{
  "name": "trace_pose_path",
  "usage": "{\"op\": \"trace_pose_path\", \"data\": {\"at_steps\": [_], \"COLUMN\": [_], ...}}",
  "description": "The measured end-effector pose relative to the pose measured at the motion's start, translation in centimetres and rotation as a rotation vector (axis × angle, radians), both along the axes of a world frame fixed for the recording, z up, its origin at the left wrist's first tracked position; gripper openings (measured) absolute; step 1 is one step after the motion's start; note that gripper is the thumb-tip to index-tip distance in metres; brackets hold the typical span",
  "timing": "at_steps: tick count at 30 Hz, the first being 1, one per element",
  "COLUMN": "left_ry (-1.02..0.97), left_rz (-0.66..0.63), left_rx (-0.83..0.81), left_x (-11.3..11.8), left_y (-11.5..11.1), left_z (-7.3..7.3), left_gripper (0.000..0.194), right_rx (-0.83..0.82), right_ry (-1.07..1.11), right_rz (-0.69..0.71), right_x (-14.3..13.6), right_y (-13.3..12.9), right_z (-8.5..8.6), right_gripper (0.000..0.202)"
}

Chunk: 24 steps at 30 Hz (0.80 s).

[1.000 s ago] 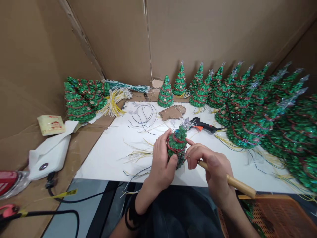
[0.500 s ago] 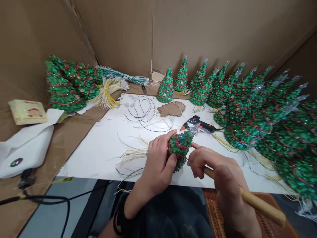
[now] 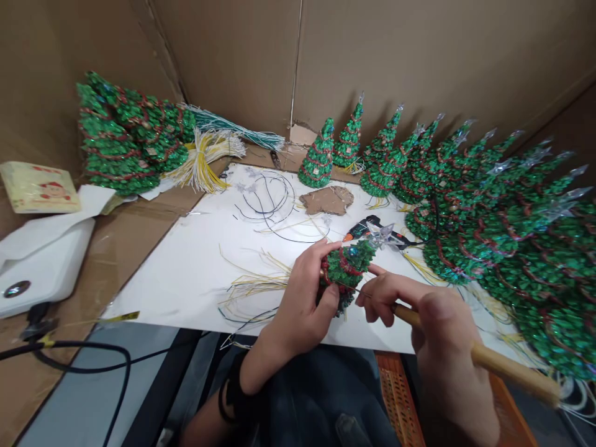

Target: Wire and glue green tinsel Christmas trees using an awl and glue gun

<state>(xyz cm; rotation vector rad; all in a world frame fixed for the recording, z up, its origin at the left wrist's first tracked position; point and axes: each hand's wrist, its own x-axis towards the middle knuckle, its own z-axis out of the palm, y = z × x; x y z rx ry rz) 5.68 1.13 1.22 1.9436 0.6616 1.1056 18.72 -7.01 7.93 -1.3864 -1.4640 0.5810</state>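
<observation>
A small green tree with red garland and a clear star at its tip lies tilted in my left hand, whose fingers and thumb wrap round it. Trailing from its base to the left are yellow, white and dark wires. My right hand is closed round a wooden-handled tool; the tool's thin metal shaft reaches the tree's side near my left thumb. Behind the star, a black and orange glue gun rests on the white board.
Many finished-looking trees stand along the right and back. More trees and wire bundles are at the back left. A cardboard piece and looped wires lie mid-board. Black cable runs at left; an orange basket is below.
The view has shifted slightly. Both hands, with the tree and the tool, appear a little further right; their grips look the same.
</observation>
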Motion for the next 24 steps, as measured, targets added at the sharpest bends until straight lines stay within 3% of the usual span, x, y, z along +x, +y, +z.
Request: {"op": "trace_pose_path", "data": {"at_steps": [9, 15, 24], "left_ry": [-0.064, -0.027, -0.022], "left_rz": [-0.037, -0.025, -0.044], "left_rx": [-0.072, -0.030, -0.036], "left_x": [0.1, -0.1, -0.2], "left_y": [0.0, 0.1, -0.1], "left_z": [-0.4, 0.0, 0.3], "left_gripper": [0.044, 0.044, 0.044], "right_rx": [-0.003, -0.038, -0.034], "right_ry": [-0.002, 0.029, -0.040], "right_rz": [-0.039, -0.174, -0.163], "right_x": [-1.0, -1.0, -1.6], "right_y": [0.2, 0.2, 0.2], "right_z": [-0.3, 0.3, 0.6], "right_gripper": [0.051, 0.048, 0.045]}}
